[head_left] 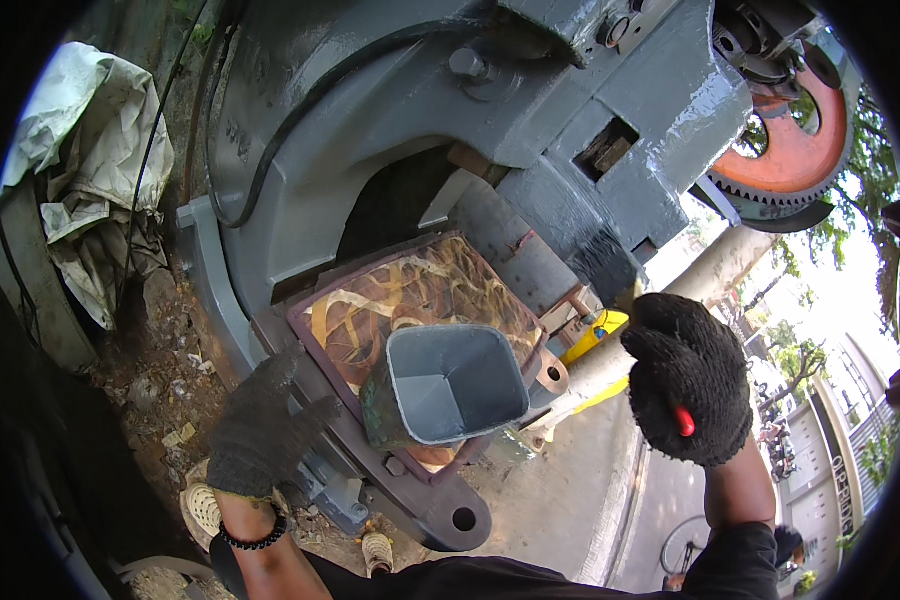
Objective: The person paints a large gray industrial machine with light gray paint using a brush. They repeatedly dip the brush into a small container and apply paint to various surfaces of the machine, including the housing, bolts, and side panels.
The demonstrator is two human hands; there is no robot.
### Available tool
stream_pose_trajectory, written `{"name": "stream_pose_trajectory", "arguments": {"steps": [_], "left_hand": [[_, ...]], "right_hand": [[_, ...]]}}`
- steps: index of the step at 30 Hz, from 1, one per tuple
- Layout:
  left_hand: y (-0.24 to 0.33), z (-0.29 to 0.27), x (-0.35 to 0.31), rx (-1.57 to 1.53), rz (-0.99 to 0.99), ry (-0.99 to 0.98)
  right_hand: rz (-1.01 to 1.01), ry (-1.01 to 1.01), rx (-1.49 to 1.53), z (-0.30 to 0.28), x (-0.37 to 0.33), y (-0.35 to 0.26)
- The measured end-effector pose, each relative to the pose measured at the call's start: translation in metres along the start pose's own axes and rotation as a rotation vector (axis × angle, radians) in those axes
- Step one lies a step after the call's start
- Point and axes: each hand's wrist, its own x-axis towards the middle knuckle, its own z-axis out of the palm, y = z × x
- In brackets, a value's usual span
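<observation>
My right hand (690, 380), in a black knitted glove, is closed around a tool with a red handle (684, 421). Only the handle's end shows; its working end is hidden by the hand. The glove is raised close to the lower end of the grey machine's ram (580, 215), where a dark patch shows. My left hand (270, 425), in a dark glove and blurred by motion, has its fingers spread beside the container and appears to hold nothing. A square open container (455, 385), grey inside, stands on a brown patterned board (410, 290) on the machine's bed.
A large grey machine body (370, 150) with a black cable fills the far side. An orange toothed wheel (795, 140) sits at upper right. Crumpled pale sheeting (100, 160) lies at left over littered ground. A metal lug with a hole (463, 520) juts out near my legs.
</observation>
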Motion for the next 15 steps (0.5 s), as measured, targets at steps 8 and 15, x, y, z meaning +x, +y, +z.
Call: {"name": "stream_pose_trajectory", "arguments": {"steps": [8, 15], "left_hand": [[0.001, 0.001, -0.001, -0.086, 0.013, -0.047], [-0.009, 0.009, 0.012, -0.034, 0.051, -0.093]], "right_hand": [[-0.193, 0.023, 0.011, 0.037, 0.075, 0.009], [0.006, -0.138, 0.062, -0.001, 0.017, -0.018]]}}
